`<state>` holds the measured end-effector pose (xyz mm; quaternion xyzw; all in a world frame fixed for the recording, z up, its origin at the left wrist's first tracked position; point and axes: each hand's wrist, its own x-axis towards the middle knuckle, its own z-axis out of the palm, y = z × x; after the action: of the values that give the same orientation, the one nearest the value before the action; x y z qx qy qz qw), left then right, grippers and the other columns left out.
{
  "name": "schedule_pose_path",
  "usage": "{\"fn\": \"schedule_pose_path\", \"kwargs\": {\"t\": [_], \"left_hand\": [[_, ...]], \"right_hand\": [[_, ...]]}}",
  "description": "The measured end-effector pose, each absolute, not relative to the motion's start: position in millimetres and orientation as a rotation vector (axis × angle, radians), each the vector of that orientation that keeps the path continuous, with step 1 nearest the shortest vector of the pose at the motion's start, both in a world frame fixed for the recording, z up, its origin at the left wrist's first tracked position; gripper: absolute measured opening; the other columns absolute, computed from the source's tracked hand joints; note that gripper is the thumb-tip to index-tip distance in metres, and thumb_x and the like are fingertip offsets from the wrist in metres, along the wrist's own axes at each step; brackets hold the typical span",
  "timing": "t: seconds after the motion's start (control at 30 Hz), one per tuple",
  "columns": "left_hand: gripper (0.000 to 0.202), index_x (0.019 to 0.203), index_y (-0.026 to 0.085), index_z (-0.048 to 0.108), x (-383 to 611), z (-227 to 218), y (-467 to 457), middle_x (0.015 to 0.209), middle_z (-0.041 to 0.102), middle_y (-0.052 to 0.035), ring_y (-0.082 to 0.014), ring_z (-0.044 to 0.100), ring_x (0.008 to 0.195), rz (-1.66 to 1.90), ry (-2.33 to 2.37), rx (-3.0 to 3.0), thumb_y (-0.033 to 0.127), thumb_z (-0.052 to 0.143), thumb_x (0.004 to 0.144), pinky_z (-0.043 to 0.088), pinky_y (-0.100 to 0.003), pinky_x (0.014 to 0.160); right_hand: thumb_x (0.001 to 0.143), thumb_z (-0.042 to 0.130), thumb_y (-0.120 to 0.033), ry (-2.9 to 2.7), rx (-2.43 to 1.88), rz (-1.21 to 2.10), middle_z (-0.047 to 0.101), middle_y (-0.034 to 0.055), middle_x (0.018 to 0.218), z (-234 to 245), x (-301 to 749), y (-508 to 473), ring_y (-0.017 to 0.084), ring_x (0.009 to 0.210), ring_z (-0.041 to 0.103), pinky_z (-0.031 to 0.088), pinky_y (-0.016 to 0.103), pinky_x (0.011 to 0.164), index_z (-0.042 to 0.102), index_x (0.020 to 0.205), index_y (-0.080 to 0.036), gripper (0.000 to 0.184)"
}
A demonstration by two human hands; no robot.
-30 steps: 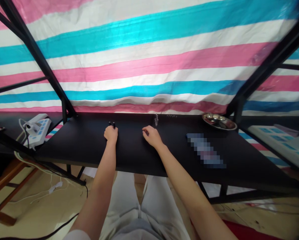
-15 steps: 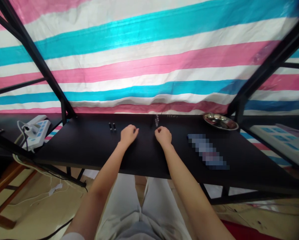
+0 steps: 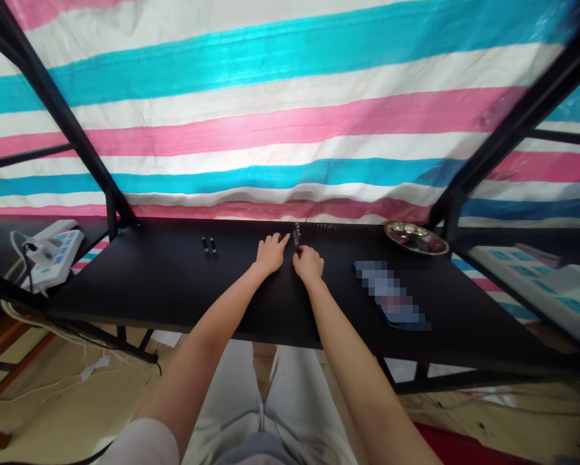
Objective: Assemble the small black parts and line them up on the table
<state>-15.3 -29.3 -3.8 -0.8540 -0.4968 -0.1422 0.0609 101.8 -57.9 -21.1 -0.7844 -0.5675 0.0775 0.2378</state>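
While a creased plastic sheet (image 3: 270, 119) w/ pink, white & turquoise stripes hangs at the back, a smooth matte-black table (image 3: 139, 290) runs below it, flanked by a black metal frame (image 3: 89, 158). Far R, a white power strip (image 3: 546, 290) w/ blue squares, cut off at the view's edge; far L, a 2nd strip (image 3: 67, 255), cords on it. Flat oblong item (image 3: 391, 297) on table is pixelated, can't ID. Round polished-metal dish (image 3: 425, 240) near far R corner; reflections muddle its inside. Hands close but apart: L hand (image 3: 270, 252) w/ fingers spread, nothing visible in it; R hand (image 3: 308, 263) w/ fingers curled, can't tell if gripping. 2 slim black cylinders (image 3: 213, 245), pale-ended, left of them. Cluster of tiny pcs (image 3: 296, 234) near far edge, just beside both hands' fingertips; contact unclear. Row of specks (image 3: 325, 227) further R, too small to make out.
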Motion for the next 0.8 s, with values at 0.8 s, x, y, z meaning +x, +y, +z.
{"fn": "schedule_pose_path", "kwargs": {"t": [0.8], "left_hand": [[0.008,0.081,0.017,0.056,-60.9,-10.1,-74.0,0.080,0.059,-0.0022,-0.0118,0.052,0.071,-1.553,-1.570,-2.487,0.024,0.053,0.078,0.043,-0.026,0.072]], "right_hand": [[0.083,0.046,-0.035,-1.480,-2.251,0.155,0.065,0.0159,0.090,-18.9,98.0,-33.6,0.027,0.087,0.061,0.034,0.037,0.075,0.056,0.101,-0.014,0.030]]}}
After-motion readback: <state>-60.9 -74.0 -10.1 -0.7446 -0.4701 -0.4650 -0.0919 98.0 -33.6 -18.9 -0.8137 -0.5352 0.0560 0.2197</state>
